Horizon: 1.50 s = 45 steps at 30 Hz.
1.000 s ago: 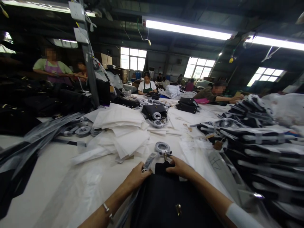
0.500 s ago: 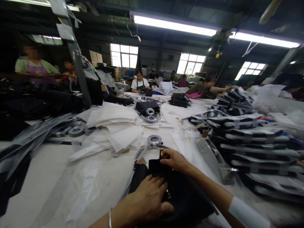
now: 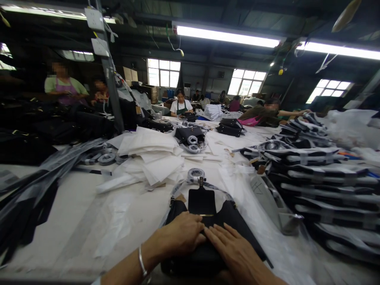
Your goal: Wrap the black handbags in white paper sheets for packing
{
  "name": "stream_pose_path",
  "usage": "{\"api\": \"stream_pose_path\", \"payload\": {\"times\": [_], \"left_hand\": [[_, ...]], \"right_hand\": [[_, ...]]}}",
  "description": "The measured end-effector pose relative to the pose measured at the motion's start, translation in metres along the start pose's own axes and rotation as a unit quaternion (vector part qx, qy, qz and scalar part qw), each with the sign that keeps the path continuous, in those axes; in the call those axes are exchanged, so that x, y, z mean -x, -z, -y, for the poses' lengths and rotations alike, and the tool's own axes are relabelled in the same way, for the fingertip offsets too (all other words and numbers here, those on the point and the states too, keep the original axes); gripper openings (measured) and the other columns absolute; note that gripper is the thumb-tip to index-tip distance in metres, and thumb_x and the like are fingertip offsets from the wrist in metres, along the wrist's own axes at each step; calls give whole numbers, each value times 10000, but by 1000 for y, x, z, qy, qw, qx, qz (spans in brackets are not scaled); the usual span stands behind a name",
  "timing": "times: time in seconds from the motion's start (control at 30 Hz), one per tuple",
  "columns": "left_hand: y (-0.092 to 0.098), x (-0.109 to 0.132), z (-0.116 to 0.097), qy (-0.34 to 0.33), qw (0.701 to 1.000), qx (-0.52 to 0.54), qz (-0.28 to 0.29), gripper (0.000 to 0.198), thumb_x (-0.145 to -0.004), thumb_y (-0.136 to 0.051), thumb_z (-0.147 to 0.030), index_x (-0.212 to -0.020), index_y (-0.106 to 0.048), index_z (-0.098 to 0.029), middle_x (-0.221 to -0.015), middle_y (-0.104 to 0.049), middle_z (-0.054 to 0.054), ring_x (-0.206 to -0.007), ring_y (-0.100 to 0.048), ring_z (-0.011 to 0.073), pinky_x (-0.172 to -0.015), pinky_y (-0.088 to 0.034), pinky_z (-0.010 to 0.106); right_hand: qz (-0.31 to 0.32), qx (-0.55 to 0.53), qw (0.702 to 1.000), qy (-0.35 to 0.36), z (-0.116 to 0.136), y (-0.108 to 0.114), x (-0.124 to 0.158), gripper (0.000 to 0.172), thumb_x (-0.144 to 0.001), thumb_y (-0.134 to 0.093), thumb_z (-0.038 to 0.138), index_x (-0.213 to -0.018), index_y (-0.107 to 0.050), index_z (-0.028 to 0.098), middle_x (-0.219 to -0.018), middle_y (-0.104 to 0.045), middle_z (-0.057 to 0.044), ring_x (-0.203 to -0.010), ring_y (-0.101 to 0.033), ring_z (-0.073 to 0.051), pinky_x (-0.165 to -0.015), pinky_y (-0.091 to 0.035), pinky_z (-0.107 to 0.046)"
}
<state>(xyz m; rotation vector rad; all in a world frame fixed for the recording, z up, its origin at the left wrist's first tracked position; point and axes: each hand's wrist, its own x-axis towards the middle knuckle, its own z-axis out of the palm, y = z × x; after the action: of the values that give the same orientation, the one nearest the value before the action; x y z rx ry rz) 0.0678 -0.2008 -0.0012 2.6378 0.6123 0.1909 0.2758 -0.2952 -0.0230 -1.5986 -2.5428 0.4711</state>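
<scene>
On the near part of the desk (image 3: pixel 71 194), the right hand (image 3: pixel 234 249) has let go of the closure tab (image 3: pixel 202 200) and now lies flat, grasping nothing, beside the empty, slightly bent left hand (image 3: pixel 182 233), both upon the black bag (image 3: pixel 198 257). The closure is thus unfastened. The bag lies smooth and dark, its tab pointing away within the arched strap (image 3: pixel 220 189).

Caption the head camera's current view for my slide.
Both hands rest on a black handbag at a cluttered worktable, white sheets piled beyond.
</scene>
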Motion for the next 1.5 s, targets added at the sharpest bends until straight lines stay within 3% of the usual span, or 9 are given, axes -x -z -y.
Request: {"api": "stream_pose_path", "payload": {"times": [0.2, 0.4, 0.57, 0.77, 0.93, 1.07, 1.2, 1.37, 1.5], "left_hand": [[-10, 24, 10, 56, 992, -115, -9, 864, -801, -717, -581, -1488, -397, -169, -1475, -486, 206, -1364, -441, 407, -1122, -296, 649], [-52, 27, 49, 105, 969, -219, -34, 569, -950, -512, -186, -1501, -392, -263, -1466, -513, 159, -1341, -496, 342, -1093, -384, 579], [-74, 39, 51, 58, 947, -296, -110, 666, -933, -479, -92, -1544, -296, -284, -1464, -514, 153, -1317, -527, 320, -1070, -447, 465], [-75, 24, 43, 82, 976, -196, -37, 689, -922, -594, -368, -1539, -320, -229, -1533, -401, 199, -1397, -403, 401, -1105, -373, 595], [-93, 3, 43, 58, 979, -190, -43, 942, -883, -530, -680, -1557, -229, -95, -1564, -300, 255, -1460, -246, 448, -1138, -229, 689], [-101, 10, 51, 2, 971, -225, -85, 963, -904, -471, -707, -1582, -82, -145, -1602, -237, 212, -1470, -228, 430, -1143, -219, 669], [-99, 18, 57, -67, 959, -243, -128, 932, -901, -399, -761, -1585, -50, -232, -1582, -319, 177, -1432, -341, 391, -1126, -287, 612], [-94, 14, 55, -89, 953, -256, -139, 896, -881, -445, -763, -1577, -90, -325, -1494, -475, 153, -1346, -467, 386, -1073, -366, 587], [-94, 11, 52, -57, 964, -229, -124, 940, -846, -507, -770, -1573, -84, -351, -1509, -460, 134, -1357, -448, 404, -1064, -371, 623]], "right_hand": [[-22, 32, 999, -39, 5, 6, -28, 817, -751, -688, 166, -1518, -406, 166, -1527, -427, -167, -1405, -416, -340, -1186, -317, -515], [12, 64, 998, -2, -7, 18, -38, 779, -732, -718, 179, -1467, -484, 289, -1471, -526, -118, -1358, -471, -374, -1161, -268, -624], [-137, 162, 975, 62, -33, -32, -22, 695, -851, -561, 85, -1483, -447, 350, -1434, -569, -68, -1307, -540, -324, -1100, -413, -521], [-221, 235, 943, 79, -46, -75, -22, 751, -867, -540, 114, -1558, -305, 293, -1492, -499, -70, -1345, -493, -353, -1082, -427, -531], [-115, 83, 988, 53, -33, -42, -15, 707, -876, -670, 401, -1520, -399, 292, -1518, -456, -105, -1382, -435, -385, -1123, -361, -578], [-108, -110, 985, -80, -32, 8, -18, 408, -1016, -414, 480, -1129, -738, 260, -1118, -755, -45, -1056, -689, -265, -981, -501, -391], [-177, -151, 952, -200, -50, 46, -69, 298, -982, -476, 352, -1077, -730, 227, -1072, -752, -34, -1005, -682, -219, -896, -496, -290], [-109, -101, 951, -270, -79, 52, -151, 285, -868, -588, 224, -1103, -715, 122, -1046, -745, -128, -995, -681, -275, -850, -485, -327], [-88, -75, 953, -279, -77, 53, -172, 313, -859, -588, 212, -1145, -698, 149, -1086, -739, -125, -1044, -672, -281, -877, -472, -336]]}}
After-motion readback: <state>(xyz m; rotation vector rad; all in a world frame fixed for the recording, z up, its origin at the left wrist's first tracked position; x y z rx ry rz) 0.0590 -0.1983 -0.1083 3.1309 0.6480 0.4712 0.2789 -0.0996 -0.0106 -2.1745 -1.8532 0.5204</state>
